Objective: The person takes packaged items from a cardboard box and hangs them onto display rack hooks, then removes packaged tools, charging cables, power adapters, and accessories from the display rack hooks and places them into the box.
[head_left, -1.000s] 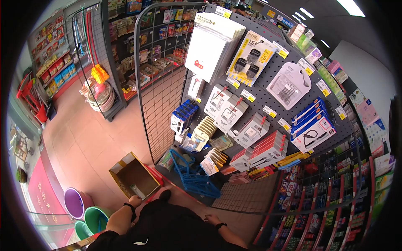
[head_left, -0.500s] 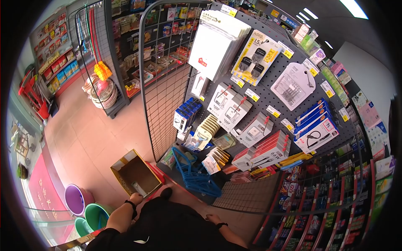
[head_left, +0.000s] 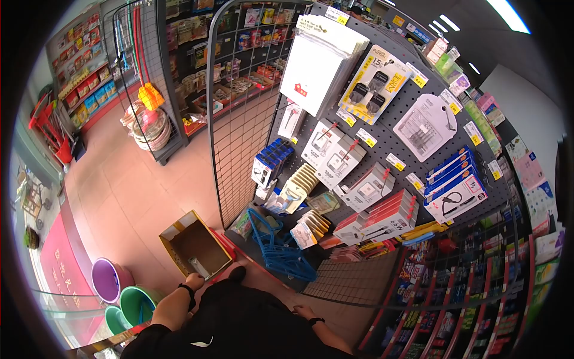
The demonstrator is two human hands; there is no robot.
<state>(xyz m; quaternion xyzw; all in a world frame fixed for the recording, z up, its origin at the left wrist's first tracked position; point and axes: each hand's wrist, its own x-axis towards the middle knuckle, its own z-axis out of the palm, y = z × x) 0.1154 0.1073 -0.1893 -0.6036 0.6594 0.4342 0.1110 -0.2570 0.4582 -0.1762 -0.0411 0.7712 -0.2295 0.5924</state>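
Observation:
My left hand (head_left: 194, 280), with a dark band at the wrist, is closed at the near edge of an open cardboard box (head_left: 173, 232). The box has yellow sides and a brown inside. A small pale item (head_left: 196, 263) lies in its near part. My right hand (head_left: 304, 311), also banded at the wrist, hangs low at my right side. Its fingers are loosely bent and apart, with nothing visible in them. Blue plastic hangers (head_left: 281, 254) hang at the bottom of the rack, between the box and my right hand.
A pegboard rack (head_left: 382, 134) with boxed chargers and cables stands ahead, a wire mesh panel (head_left: 239, 131) at its left. Purple (head_left: 122, 281) and green (head_left: 143, 299) buckets stand at lower left. Mops and a basket (head_left: 149, 131) stand farther back. Packed shelves (head_left: 442, 299) fill the lower right.
The view has turned slightly, so the rack and its goods sit a little farther right. My hands and the box keep nearly the same places.

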